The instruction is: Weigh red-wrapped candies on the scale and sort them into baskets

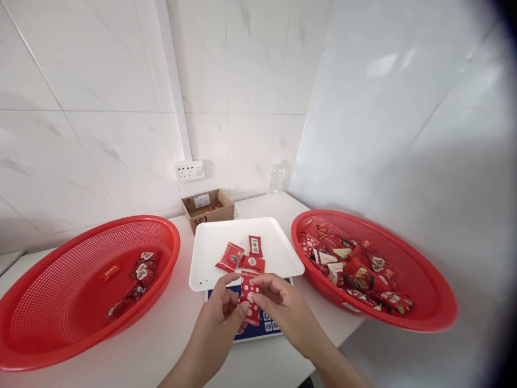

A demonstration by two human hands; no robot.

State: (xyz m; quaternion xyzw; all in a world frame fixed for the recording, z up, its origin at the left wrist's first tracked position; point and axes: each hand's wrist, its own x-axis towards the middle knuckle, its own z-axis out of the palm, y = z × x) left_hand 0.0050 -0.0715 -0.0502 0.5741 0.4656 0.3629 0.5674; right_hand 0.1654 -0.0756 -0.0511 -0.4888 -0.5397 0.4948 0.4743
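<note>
Between my two hands is a small red snack packet [251,304] with white dots. My left hand [222,312] pinches its left side, and my right hand [283,304] grips its right side. The packet is held in front of a white tray [283,231], over the blue front of a scale [262,331]. Three red packets lie on the tray: a larger one [230,256] at left, a flat one [252,263] nearest my hands, and one with a white label [255,246] behind it.
A red plastic basket [60,237] at left holds several packets. Another red basket [440,302] at right holds many more in a heap. Behind the tray stand a cardboard box [214,214] and, by the wall, a clear bottle [276,179]. A socket [189,170] is on the wall.
</note>
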